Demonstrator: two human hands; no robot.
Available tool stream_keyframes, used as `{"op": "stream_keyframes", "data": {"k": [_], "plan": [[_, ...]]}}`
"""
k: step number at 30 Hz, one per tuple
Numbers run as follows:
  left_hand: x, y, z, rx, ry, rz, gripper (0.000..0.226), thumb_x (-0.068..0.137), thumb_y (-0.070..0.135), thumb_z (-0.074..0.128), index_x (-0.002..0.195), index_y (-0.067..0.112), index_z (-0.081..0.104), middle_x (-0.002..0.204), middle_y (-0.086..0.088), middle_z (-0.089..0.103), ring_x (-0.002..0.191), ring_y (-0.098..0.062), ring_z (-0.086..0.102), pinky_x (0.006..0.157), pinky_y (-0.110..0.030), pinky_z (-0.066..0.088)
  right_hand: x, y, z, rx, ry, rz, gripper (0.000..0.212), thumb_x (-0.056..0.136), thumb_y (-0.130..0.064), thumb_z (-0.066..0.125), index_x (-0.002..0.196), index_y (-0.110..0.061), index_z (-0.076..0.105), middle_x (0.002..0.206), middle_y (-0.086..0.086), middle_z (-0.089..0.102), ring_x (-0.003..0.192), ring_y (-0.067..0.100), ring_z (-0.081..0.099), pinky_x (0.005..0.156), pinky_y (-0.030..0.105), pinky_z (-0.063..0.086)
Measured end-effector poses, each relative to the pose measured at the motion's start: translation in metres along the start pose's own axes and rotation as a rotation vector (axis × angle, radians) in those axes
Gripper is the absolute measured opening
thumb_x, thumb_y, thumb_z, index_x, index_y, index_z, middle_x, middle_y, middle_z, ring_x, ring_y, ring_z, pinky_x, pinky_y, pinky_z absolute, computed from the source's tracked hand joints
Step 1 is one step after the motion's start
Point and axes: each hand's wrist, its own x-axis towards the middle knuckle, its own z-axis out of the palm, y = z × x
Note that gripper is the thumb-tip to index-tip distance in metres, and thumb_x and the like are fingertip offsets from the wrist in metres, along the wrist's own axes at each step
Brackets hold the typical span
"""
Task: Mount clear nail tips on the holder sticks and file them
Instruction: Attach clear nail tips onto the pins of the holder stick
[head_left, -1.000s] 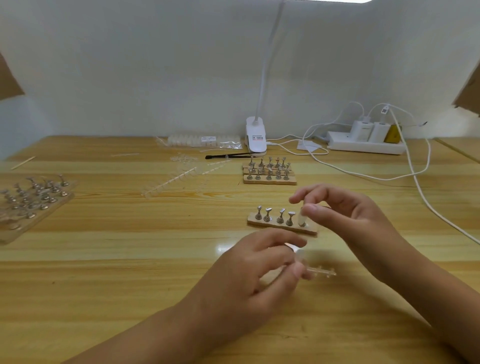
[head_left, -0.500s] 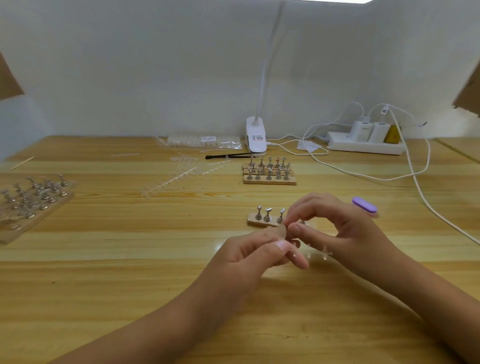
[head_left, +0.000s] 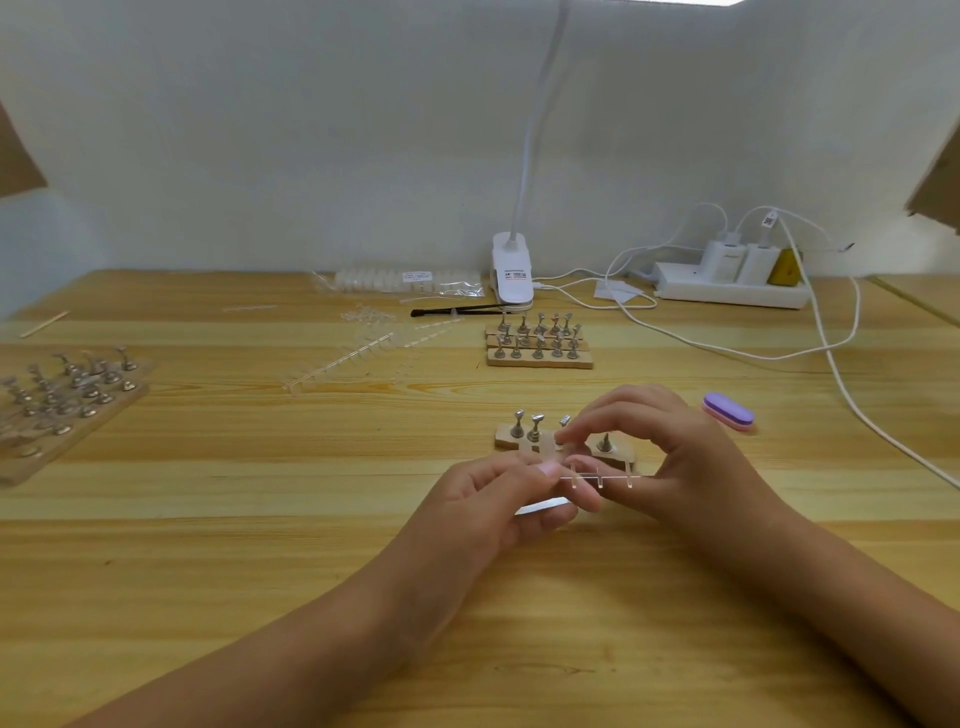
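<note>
Lamp label (head_left: 511, 274): writing was unreadable.
Bag (head_left: 460, 287), 11 o'clock: held clear nail tips (head_left: 374, 279).
Your left hand (head_left: 488, 499): pinched tip strip (head_left: 600, 475).
Your right hand (head_left: 685, 457): pinched same strip.

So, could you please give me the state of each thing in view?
Nail tip strip: held between both hands.
Left hand: pinching the strip.
Right hand: pinching one tip of it.
Near holder: flat on table, sticks upright.
Purple file: lying untouched.
Chargers: plugged in.

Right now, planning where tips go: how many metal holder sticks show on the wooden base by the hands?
4 holder sticks on the wooden base: leftmost stick, second stick, third stick, and a fourth stick under the right hand. Another may be hidden behind that hand.
</note>
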Motion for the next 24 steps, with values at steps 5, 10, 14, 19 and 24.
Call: {"op": "stream_keyframes", "data": {"k": [5, 10, 14, 19, 24], "plan": [[-0.001, 0.001, 0.001, -0.002, -0.006, -0.007, 0.032, 0.093, 0.025, 0.05, 0.081, 0.015, 0.077, 0.11, -0.005, 0.073, 0.121, -0.01, 0.061, 0.099, -0.022, 0.048, 0.0, -0.004, 0.001, -0.054, 0.017, -0.03, 0.031, 0.077, -0.042, 0.065, 0.101, -0.024, 0.075, 0.099, -0.011, 0.067, 0.101, 0.011, 0.06, 0.087, 0.028, 0.047], [0.0, 0.0, 0.001, -0.004, 0.009, -0.011, 0.031, 0.092, 0.026, 0.05, 0.081, 0.016, 0.078, 0.098, -0.001, 0.074, 0.115, -0.01, 0.064, 0.1, -0.025, 0.049, 0.004, -0.004, 0.004, -0.093, 0.043, -0.113, 0.024, 0.078, -0.017, 0.08, 0.102, -0.012, 0.076, 0.093, -0.002, 0.072, 0.087, 0.015, 0.068, 0.074, 0.038, 0.055], [0.0, 0.0, 0.001, -0.004, 0.008, -0.03, 0.03, 0.091, 0.026, 0.051, 0.083, 0.011, 0.076, 0.102, -0.007, 0.075, 0.116, -0.011, 0.064, 0.098, -0.024, 0.05, 0.009, 0.0, 0.004, -0.168, 0.178, -0.162, 0.017, 0.083, -0.019, 0.072, 0.096, -0.009, 0.076, 0.086, -0.003, 0.071, 0.081, 0.015, 0.067, 0.075, 0.04, 0.052], [-0.001, 0.001, 0.002, 0.058, -0.02, -0.043, 0.031, 0.092, 0.029, 0.05, 0.081, 0.016, 0.077, 0.117, 0.003, 0.073, 0.123, -0.007, 0.059, 0.099, -0.02, 0.048, 0.013, 0.013, 0.003, -0.375, 0.222, -0.078, 0.019, 0.083, -0.021, 0.074, 0.101, -0.018, 0.074, 0.085, -0.01, 0.067, 0.088, 0.019, 0.064, 0.085, 0.048, 0.044], [0.001, 0.0, 0.002, 0.076, -0.007, -0.048, 0.032, 0.092, 0.029, 0.05, 0.08, 0.019, 0.077, 0.117, 0.001, 0.073, 0.119, -0.008, 0.062, 0.099, -0.025, 0.05, 0.016, 0.017, 0.006, -0.436, 0.216, -0.039, 0.014, 0.084, -0.023, 0.071, 0.097, -0.02, 0.075, 0.09, -0.009, 0.07, 0.093, 0.021, 0.065, 0.088, 0.042, 0.038]]}}
